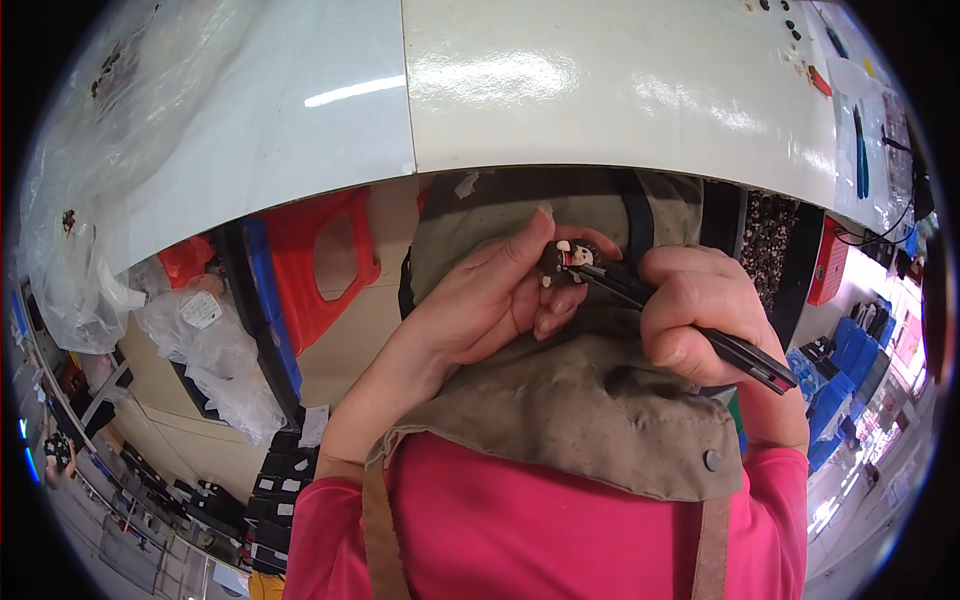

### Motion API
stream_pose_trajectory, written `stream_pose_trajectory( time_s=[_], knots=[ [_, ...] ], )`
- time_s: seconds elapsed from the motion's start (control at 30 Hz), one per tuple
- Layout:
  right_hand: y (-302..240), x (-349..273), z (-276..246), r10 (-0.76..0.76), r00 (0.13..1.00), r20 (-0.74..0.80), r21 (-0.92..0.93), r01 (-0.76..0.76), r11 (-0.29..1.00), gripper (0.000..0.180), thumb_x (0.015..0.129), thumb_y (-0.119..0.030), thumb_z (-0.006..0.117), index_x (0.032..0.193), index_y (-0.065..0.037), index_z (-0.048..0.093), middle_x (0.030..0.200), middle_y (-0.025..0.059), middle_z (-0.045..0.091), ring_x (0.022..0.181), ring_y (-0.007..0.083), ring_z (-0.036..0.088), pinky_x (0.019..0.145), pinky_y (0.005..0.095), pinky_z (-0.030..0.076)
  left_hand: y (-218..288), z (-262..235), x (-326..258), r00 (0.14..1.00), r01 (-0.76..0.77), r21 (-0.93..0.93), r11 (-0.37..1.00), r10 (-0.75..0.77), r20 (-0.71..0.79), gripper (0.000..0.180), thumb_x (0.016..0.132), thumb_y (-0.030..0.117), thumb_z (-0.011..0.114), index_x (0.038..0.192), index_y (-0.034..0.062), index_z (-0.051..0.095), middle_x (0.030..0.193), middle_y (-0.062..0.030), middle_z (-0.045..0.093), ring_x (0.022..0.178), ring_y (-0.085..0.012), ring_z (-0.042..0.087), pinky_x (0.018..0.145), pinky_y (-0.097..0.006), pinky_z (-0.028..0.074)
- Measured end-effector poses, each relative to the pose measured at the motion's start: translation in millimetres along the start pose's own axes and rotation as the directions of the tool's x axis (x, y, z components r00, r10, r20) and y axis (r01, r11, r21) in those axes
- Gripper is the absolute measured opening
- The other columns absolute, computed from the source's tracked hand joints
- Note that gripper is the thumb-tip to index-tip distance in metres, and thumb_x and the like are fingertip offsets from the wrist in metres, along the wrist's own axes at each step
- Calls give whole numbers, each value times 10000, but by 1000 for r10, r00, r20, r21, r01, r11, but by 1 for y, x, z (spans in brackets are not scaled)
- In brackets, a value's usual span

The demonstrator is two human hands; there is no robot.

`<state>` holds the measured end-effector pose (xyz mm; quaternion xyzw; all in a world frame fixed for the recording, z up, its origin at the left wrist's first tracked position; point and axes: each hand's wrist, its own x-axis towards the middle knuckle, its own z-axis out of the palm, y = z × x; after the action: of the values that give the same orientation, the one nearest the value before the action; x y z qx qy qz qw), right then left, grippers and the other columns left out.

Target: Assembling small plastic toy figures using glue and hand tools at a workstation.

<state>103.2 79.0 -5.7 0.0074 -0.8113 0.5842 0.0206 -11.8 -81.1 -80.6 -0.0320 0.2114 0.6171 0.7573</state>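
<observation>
Over my lap, my left hand (485, 300) holds a small figurine (585, 256) between its curled fingers. The figurine is dark brown and cream with a bit of red. My right hand (705, 305) is wrapped round a slim black tool (745, 356) that looks like a cutter knife. Its narrow front end points left and reaches the figurine, seemingly touching it. The exact tip is too small to make out. Beneath both hands spreads my brown-olive apron (570, 400).
Ahead stands a white table (600, 110), bearing a clear plastic sheet (130, 120) at left and a small red-handled item (820, 82) at right. Left of my lap are a red stool (318, 270) and plastic bags (215, 340). A black tray of small dark pieces (768, 240) lies to the right.
</observation>
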Motion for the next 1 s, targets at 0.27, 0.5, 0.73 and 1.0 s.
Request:
stream_pose_trajectory(
  time_s=[0.27, 0.5, 0.73, 1.0],
  knots=[
    [0, 1, 0, 22, 1000, 10, -1, -22, 1000, 349, 864, -370, 537, 669, -82, 507, 573, 46, 416, 480, 229, 399, 433, 338, 278, 2, 1, 1, 999, 29, -2, 1000, -29, -32, 597, 931, 525, 288, 1143, 11, 504, 713, -7, 496, 605, -71, 440, 525, -186, 355],
    [0, 5, -2, 3, 998, 55, -50, 0, 999, 339, 846, -364, 563, 672, -78, 509, 575, 50, 400, 490, 240, 406, 440, 344, 287, 3, 2, 0, 998, 50, 18, 999, -49, -45, 615, 923, 546, 288, 1128, 13, 515, 703, -4, 487, 597, -63, 432, 512, -187, 348],
    [-11, 13, -5, -15, 982, 190, -260, 65, 963, 255, 745, -217, 680, 659, -64, 495, 589, 71, 427, 551, 281, 499, 483, 368, 388, 7, 2, 0, 978, 203, -7, 979, -203, -53, 628, 908, 580, 299, 1095, 34, 546, 666, 12, 472, 573, -49, 411, 488, -169, 302],
    [-9, -3, 0, 444, 895, -39, 173, -432, 885, 379, 888, -338, 449, 626, -66, 482, 534, 27, 480, 519, 194, 458, 729, 323, 443, 0, 6, 0, 971, 176, 162, 971, -145, -191, 593, 915, 565, 302, 1078, 48, 540, 690, -8, 510, 570, -54, 439, 483, -173, 332]
  ],
)
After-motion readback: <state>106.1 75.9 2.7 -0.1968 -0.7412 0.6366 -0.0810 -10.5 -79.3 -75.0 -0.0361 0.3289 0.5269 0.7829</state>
